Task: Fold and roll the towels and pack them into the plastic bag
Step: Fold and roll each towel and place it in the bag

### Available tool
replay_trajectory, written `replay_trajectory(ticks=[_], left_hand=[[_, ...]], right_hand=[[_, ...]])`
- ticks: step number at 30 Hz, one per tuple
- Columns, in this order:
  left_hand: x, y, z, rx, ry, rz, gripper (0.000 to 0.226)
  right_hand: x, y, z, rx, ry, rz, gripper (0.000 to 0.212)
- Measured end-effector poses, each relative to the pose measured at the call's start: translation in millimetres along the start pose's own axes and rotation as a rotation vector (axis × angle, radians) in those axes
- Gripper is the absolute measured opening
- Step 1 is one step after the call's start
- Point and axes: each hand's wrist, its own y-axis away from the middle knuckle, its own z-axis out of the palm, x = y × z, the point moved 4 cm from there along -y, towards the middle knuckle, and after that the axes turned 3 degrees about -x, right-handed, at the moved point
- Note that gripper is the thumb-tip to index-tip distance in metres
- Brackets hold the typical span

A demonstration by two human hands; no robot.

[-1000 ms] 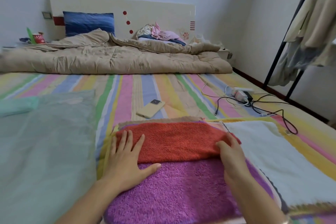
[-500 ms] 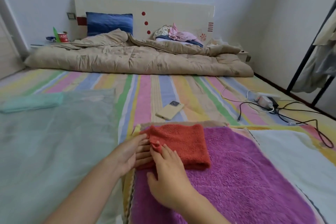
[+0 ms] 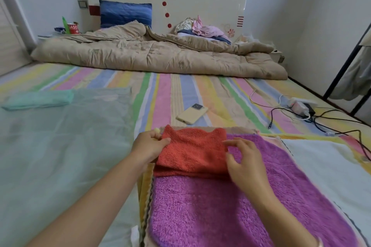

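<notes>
A folded orange-red towel [image 3: 192, 150] lies on the far end of a purple towel [image 3: 236, 206] on the striped bed. My left hand [image 3: 149, 146] pinches the orange towel's left edge. Just right of that towel, my right hand [image 3: 244, 158] hovers with its fingers loosely spread, holding nothing. A white towel [image 3: 325, 168] lies flat to the right of the purple one. The large clear plastic bag [image 3: 60, 146] is spread on the left half of the bed, with a rolled teal towel [image 3: 38, 99] at its far end.
A yellow phone [image 3: 191, 114] lies just beyond the towels. A power strip with black and white cables [image 3: 301, 107] sits at the right. A beige quilt [image 3: 156, 56] and pillows fill the head of the bed. A clothes rack [image 3: 349, 68] stands at the right.
The orange towel went from a long strip to a folded square. My right hand has come off its left end and moved to its right side; my left hand now pinches the left edge.
</notes>
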Motion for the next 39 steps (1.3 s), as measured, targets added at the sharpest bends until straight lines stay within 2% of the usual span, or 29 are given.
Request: replay_trajectory(ticks=[2, 4, 8, 12, 13, 15, 16, 17, 19, 20, 21, 23, 27, 30, 32, 33, 34, 36, 37, 39], left_hand=[[-7, 2, -5, -0.012, 0.019, -0.035, 0.017], [-13, 6, -4, -0.058, 0.025, -0.072, 0.013], [-15, 8, -2, -0.085, 0.034, -0.113, 0.014], [-13, 9, -4, -0.075, -0.072, -0.086, 0.015], [-10, 10, -6, -0.021, -0.196, -0.037, 0.015], [4, 20, -6, 0.18, -0.594, 0.145, 0.031], [15, 29, -1, 0.282, -0.724, 0.329, 0.037], [28, 41, 9, 0.321, -0.756, 0.552, 0.042], [43, 55, 35, 0.155, -0.796, 0.835, 0.047], [39, 55, 51, 0.014, -0.896, 0.874, 0.05], [32, 53, 65, -0.102, -1.034, 0.856, 0.056], [14, 46, 83, -0.224, -1.253, 0.751, 0.072], [3, 42, 94, -0.165, -1.257, 0.628, 0.096], [-1, 44, 99, -0.137, -1.288, 0.545, 0.104], [-1, 45, 97, -0.169, -1.232, 0.542, 0.102], [2, 44, 93, -0.201, -1.125, 0.556, 0.094], [5, 43, 88, -0.233, -0.945, 0.568, 0.078], [12, 42, 69, -0.261, -0.421, 0.488, 0.047], [14, 40, 59, -0.226, -0.193, 0.449, 0.041], [11, 33, 39, -0.088, 0.013, 0.397, 0.033]], right_hand=[[15, -6, 4, -0.086, -0.089, 0.167, 0.022], [20, -7, 8, -0.14, -0.176, 0.292, 0.028], [20, -9, 19, -0.195, -0.337, 0.447, 0.038], [20, -15, 25, -0.196, -0.297, 0.517, 0.053], [18, -16, 27, -0.209, -0.293, 0.522, 0.055], [16, -16, 31, -0.236, -0.325, 0.514, 0.052], [13, -15, 32, -0.236, -0.364, 0.508, 0.048], [12, -14, 32, -0.232, -0.4, 0.501, 0.044], [13, -13, 31, -0.208, -0.437, 0.467, 0.038], [14, -12, 30, -0.198, -0.442, 0.45, 0.036], [17, -10, 27, -0.183, -0.446, 0.433, 0.035], [21, -10, 19, -0.162, -0.43, 0.39, 0.035], [27, -19, -4, -0.102, -0.418, 0.327, 0.032], [26, -22, -5, -0.094, -0.38, 0.317, 0.029], [15, -22, -1, -0.084, -0.372, 0.282, 0.027], [5, -22, 1, -0.079, -0.376, 0.254, 0.026], [-6, -22, 3, -0.077, -0.37, 0.217, 0.027], [-33, -19, 8, -0.101, -0.307, 0.12, 0.03], [-47, -15, 12, -0.128, -0.244, 0.068, 0.033], [-67, -6, 25, -0.207, -0.108, -0.004, 0.039]])
